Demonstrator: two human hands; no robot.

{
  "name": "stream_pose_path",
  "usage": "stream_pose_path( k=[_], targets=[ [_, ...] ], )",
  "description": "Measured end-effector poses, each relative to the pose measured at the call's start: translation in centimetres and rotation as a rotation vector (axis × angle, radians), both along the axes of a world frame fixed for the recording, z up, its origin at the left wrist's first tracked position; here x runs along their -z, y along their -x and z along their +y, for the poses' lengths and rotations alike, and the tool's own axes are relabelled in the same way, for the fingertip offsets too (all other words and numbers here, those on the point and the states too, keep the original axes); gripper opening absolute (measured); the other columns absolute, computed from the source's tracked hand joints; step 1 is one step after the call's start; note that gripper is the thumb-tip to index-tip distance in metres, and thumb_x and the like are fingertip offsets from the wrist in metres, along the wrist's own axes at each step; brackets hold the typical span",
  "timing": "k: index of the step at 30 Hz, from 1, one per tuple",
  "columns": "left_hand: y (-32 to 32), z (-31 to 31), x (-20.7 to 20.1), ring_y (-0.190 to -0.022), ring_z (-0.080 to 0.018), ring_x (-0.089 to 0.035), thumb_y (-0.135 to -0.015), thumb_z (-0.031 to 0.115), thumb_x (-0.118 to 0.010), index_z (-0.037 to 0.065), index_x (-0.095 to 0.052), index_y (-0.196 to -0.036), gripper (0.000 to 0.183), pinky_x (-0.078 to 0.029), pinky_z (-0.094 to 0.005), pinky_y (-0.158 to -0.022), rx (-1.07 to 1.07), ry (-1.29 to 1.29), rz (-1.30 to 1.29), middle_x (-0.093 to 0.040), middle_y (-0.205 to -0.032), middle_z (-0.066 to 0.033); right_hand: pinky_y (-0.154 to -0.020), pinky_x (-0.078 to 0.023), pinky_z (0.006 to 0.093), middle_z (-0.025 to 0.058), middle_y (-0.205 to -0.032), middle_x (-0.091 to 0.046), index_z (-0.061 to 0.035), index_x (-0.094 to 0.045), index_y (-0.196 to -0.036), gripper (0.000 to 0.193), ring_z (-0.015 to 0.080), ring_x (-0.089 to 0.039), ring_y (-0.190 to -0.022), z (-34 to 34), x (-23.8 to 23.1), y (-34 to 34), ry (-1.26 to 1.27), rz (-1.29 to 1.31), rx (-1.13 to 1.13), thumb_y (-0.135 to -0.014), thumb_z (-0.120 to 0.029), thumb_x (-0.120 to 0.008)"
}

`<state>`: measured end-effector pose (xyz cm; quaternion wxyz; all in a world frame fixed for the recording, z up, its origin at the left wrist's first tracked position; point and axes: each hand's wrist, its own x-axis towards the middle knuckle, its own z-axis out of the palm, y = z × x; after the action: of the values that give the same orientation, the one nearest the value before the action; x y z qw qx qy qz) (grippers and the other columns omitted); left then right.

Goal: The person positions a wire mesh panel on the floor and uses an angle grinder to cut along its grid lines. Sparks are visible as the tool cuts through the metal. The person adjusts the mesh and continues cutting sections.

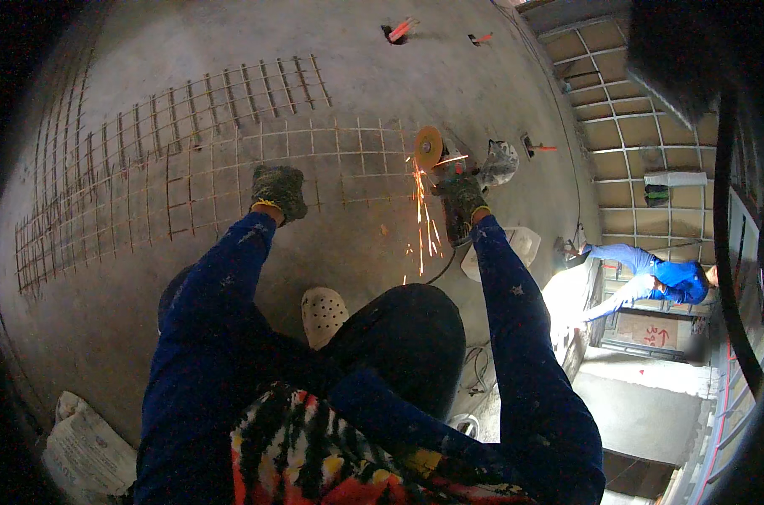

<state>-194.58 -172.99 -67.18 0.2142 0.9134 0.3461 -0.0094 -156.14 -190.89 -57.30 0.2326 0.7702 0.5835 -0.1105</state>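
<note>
My right hand (463, 199), in a dark knitted glove, is wrapped round the body of an angle grinder (456, 225). Its orange-brown disc (428, 147) stands at the right end of a wire mesh panel (222, 168), and bright sparks (421, 202) stream from there towards me. My left hand (279, 192), gloved the same way, is closed at the near edge of the mesh and seems to grip it; the fingers' underside is hidden.
A second mesh strip (230, 93) lies beyond. A plastic bag (499, 163) and a pale container (521, 249) are right of the grinder. A white sack (87, 446) sits at lower left. At far right a person (668, 282) in blue stands by a metal-framed wall (660, 126).
</note>
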Motion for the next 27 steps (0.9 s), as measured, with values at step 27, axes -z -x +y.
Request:
stream_pose_path(
  k=[27],
  targets=[
    [0.2, -0.8, 2.2, -0.125, -0.0354, -0.054, -0.067, 0.052, -0.073, 0.014, -0.062, -0.127, 0.071, -0.033, -0.0531, -0.111, 0.008, -0.008, 0.012, -0.06, -0.132, -0.0139, -0.095, -0.046, 0.0444, 0.0206, -0.119, -0.064, -0.0078, -0.066, -0.119, 0.053, 0.0351, -0.058, -0.113, -1.1, 1.6, -1.6, -0.098, 0.094, 0.142, -0.082, -0.046, -0.067]
  ],
)
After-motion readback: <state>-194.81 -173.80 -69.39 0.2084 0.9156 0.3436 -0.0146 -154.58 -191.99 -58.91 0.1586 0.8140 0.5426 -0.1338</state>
